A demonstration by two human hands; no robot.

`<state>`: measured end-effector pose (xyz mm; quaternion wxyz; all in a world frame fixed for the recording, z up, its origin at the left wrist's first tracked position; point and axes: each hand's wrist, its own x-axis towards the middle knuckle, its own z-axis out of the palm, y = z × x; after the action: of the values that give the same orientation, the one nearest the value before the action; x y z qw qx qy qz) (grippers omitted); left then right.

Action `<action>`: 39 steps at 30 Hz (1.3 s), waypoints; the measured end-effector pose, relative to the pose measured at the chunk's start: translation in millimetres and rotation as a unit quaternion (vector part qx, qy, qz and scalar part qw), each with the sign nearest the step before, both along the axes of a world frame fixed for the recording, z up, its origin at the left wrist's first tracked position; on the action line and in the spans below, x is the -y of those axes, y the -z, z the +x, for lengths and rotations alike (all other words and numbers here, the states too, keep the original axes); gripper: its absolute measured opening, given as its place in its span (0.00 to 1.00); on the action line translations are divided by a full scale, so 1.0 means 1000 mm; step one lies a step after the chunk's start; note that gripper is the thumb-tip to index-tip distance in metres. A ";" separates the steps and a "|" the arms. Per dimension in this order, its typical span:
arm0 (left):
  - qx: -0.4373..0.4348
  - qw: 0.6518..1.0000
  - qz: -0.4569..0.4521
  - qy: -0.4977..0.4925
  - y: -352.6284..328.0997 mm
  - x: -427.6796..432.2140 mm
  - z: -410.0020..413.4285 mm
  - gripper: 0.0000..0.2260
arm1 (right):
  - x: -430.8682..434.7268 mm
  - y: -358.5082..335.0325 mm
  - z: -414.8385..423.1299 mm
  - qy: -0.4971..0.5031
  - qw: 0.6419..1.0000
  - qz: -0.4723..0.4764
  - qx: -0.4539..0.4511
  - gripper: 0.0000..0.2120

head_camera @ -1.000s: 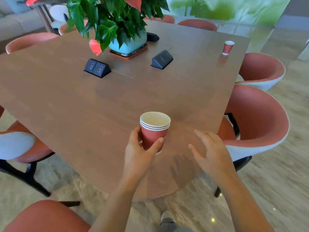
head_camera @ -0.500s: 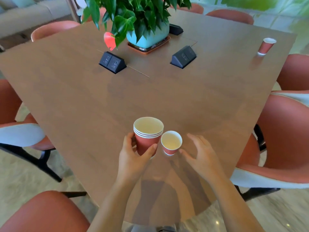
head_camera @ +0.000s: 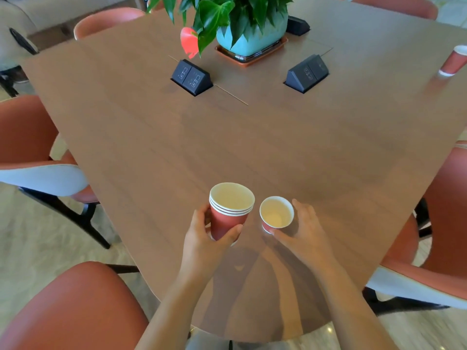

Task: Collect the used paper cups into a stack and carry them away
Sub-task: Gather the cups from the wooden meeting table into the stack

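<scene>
Checking in mid-job: this is the collecting step, not the carrying one yet. My left hand (head_camera: 202, 238) has thumb and fingers wrapped round the stack of cups (head_camera: 228, 213), three rims showing by my count, held upright over the near end of the table (head_camera: 278, 147). The hand hides the bottom of the stack, so I can't say if it's resting on the wood or just off it.

The single cup (head_camera: 276, 214) stands upright on the table just to the right of the stack and looks empty. My right hand (head_camera: 305, 233) is curved around it, thumb tip touching low on the near side and fingers round the far side by the rim. Whether that's an actual pinch or just a loose cradle, I honestly can't tell from this view.

Both forearms come in from the bottom of the view and angle toward each other, palms roughly facing.

Next move as I see it: close the right hand gently (paper crumples easily), lift, line the base up over the stack's mouth and drop it in straight. After that there's the far cup (head_camera: 453, 63), well apart at the right edge of the table, so I reckon that means going round the chairs (head_camera: 429, 248) rather than stretching across.
</scene>
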<state>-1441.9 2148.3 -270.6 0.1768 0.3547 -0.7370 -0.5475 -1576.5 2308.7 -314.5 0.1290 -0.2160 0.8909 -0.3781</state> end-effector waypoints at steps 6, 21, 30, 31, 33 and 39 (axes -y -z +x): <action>0.008 1.000 -0.001 -0.010 0.003 -0.001 0.010 0.23 | 0.008 0.010 -0.002 0.000 1.000 0.009 0.008 0.42; 0.015 0.999 -0.002 -0.038 0.010 -0.002 0.034 0.24 | 0.017 0.020 -0.003 0.033 0.998 -0.037 0.036 0.33; 0.011 1.000 -0.024 0.004 0.012 -0.004 0.031 0.26 | 0.003 -0.006 0.007 0.094 0.985 -0.139 0.040 0.32; 0.011 1.000 -0.026 0.013 0.011 -0.004 0.030 0.26 | 0.000 -0.011 0.007 0.100 0.982 -0.153 0.036 0.31; 0.010 0.999 -0.029 0.029 0.010 -0.006 0.028 0.27 | -0.005 -0.023 0.007 0.107 0.974 -0.193 0.047 0.28; 0.007 0.997 -0.037 0.066 0.007 -0.014 0.023 0.27 | -0.019 -0.051 0.013 0.129 0.940 -0.302 0.093 0.23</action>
<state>-1418.8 2162.2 -277.7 0.1481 0.3027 -0.7795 -0.5280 -1563.7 2327.9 -263.6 0.0904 -0.0916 0.7392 -0.6610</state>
